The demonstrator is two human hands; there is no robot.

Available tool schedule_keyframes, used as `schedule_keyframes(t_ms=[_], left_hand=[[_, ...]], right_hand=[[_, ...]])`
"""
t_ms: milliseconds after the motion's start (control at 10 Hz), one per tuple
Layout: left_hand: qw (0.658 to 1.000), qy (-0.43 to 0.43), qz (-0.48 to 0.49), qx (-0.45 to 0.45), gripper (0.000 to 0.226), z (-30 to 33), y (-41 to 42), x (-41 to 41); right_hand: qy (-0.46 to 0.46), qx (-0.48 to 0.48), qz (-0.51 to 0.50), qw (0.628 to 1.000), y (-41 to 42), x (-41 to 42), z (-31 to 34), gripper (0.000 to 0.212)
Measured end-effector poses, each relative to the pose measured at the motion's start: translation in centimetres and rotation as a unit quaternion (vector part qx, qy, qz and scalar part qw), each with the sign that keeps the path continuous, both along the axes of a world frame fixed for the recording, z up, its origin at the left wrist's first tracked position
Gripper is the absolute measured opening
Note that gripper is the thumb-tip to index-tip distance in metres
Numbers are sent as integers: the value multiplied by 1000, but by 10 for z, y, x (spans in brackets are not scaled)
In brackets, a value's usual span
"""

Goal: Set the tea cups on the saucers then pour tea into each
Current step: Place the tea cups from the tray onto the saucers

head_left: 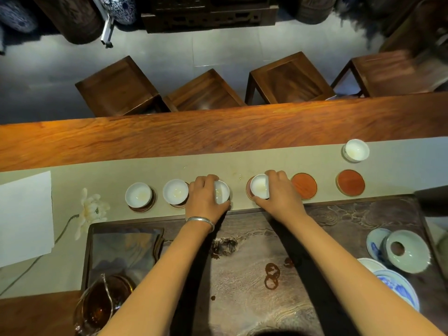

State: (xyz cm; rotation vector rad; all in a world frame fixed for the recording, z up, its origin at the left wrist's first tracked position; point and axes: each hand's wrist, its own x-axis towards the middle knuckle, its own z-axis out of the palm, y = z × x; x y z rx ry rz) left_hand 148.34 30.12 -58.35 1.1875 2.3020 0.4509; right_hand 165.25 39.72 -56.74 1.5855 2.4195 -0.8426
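Beyond a glass pitcher (103,304) of dark tea, the left hand (206,197) and right hand (278,192) each grip a white cup (260,186) mid-row, best centred gently on saucers (304,186) before release.

From my feed I see a white paper sheet (25,217) at the left edge of the pale table runner (169,169), with a white flower (91,210) lying beside it. A folded grey cloth (126,253) rests on the dark carved tea tray (242,299). Blue-and-white dishes (397,286) crowd the right side. Four wooden stools (291,77) stand beyond the wooden table (218,127).
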Motion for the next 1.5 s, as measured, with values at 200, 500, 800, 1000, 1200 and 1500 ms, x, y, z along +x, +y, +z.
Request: schedule_keyframes(t_ms=[200, 500, 800, 1000, 1200, 1500], left_hand=[[999, 18, -30, 18, 81, 6, -2, -1], [984, 28, -119, 130, 30, 22, -30, 55], [990, 122, -57, 36, 46, -7, -54, 110], [983, 184, -3, 20, 51, -28, -49, 120], [978, 203, 6, 40, 51, -33, -49, 120], [976, 214, 9, 38, 52, -33, -49, 121]], right_hand=[[7, -6, -1, 1000, -1, 3, 2, 83], [30, 34, -76, 996, 24, 55, 21, 66], [-11, 116, -160, 980, 110, 130, 23, 62], [-15, 108, -188, 976, 157, 143, 6, 77], [-15, 68, -201, 977, 169, 150, -10, 84], [9, 71, -182, 981, 170, 151, -13, 72]])
